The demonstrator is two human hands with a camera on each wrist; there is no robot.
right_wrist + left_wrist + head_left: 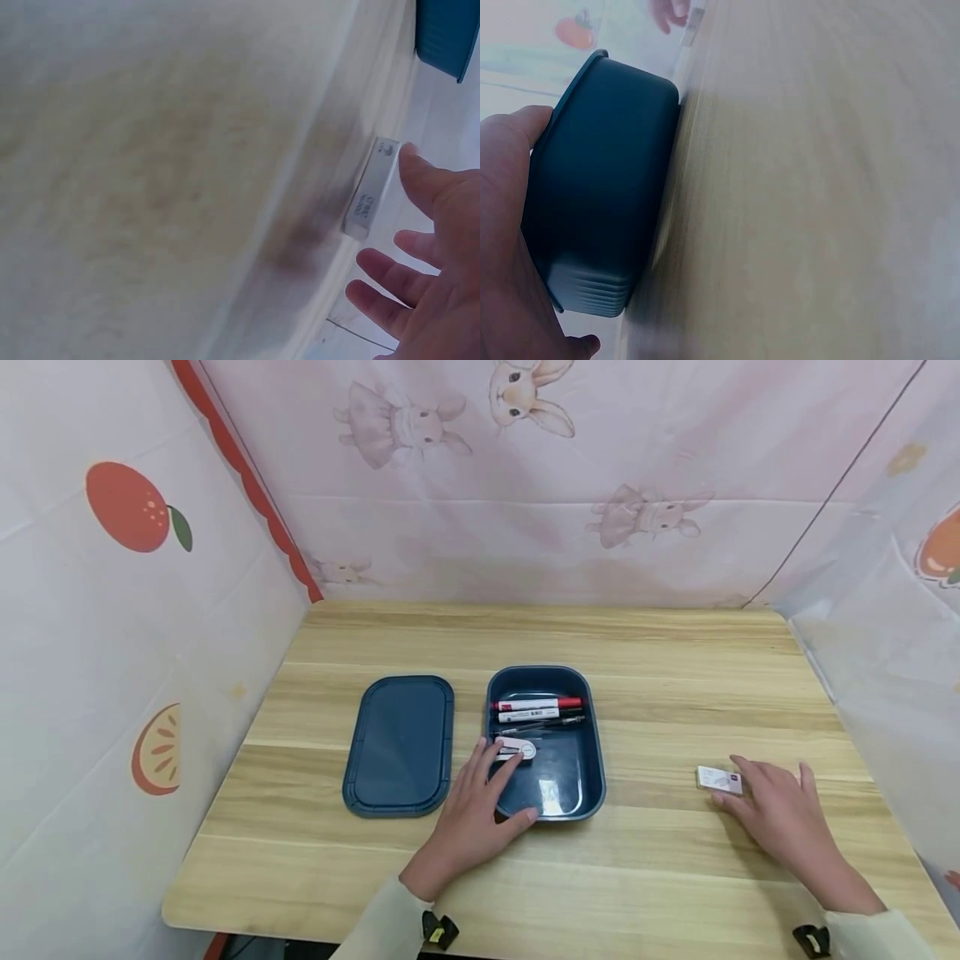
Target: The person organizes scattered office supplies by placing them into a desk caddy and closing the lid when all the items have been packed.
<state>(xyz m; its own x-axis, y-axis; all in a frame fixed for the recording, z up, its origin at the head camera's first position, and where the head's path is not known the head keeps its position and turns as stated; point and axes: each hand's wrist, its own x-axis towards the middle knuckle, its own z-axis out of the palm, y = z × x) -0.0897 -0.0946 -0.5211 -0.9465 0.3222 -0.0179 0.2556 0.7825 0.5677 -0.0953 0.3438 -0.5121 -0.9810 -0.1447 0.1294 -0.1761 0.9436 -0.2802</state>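
A dark blue storage box stands uncovered on the table. Inside it lie a red-capped marker, a black-capped marker, a dark pen and a small pale stapler. My left hand rests at the box's near left corner, fingers spread over the rim beside the stapler and thumb at the near edge. Over at the right, a small white box with blurred print, apparently staples, lies on the table. My right hand is around its right end, thumb and index finger apart on either side.
Left of the storage box, its matching blue lid lies flat on the wooden table. Printed curtains surround the back and both sides of the table.
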